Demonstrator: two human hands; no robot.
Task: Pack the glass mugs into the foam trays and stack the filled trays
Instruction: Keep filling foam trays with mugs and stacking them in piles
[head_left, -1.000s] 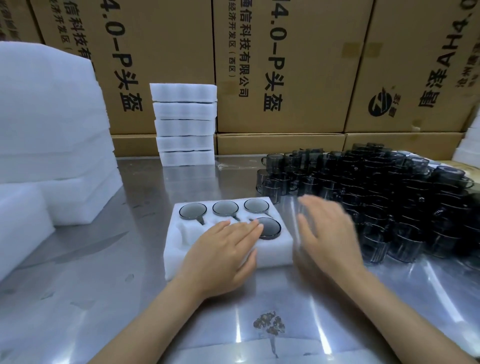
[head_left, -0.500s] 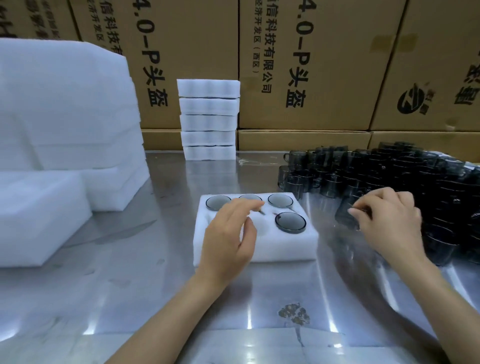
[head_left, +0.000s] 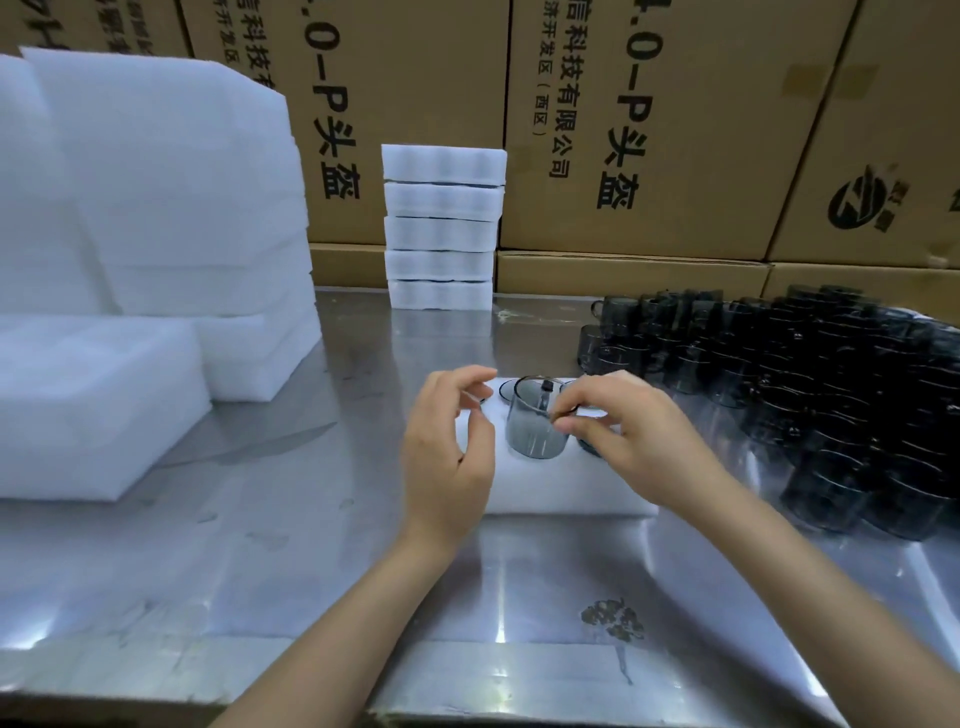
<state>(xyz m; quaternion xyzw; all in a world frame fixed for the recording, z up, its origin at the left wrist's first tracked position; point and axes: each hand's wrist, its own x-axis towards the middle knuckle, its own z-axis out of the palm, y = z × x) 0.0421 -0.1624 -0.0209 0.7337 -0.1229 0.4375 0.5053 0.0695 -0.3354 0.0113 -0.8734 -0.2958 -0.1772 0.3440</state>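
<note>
Mug (head_left: 536, 427) pinched by right hand (head_left: 631, 439) over foam tray (head_left: 561, 488); left hand (head_left: 449, 452) loosely open.

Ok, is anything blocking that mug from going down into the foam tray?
Nothing visible does. The right hand pinches the glass mug just above the foam tray; the left hand hovers open beside it, off its path.

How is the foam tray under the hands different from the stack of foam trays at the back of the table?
The foam tray under the hands lies alone and near, its top open, while the stack of foam trays stands five high against the cardboard boxes. The near tray is being filled: the right hand holds a glass mug over it; nothing touches the stack. Both are white foam.
</note>
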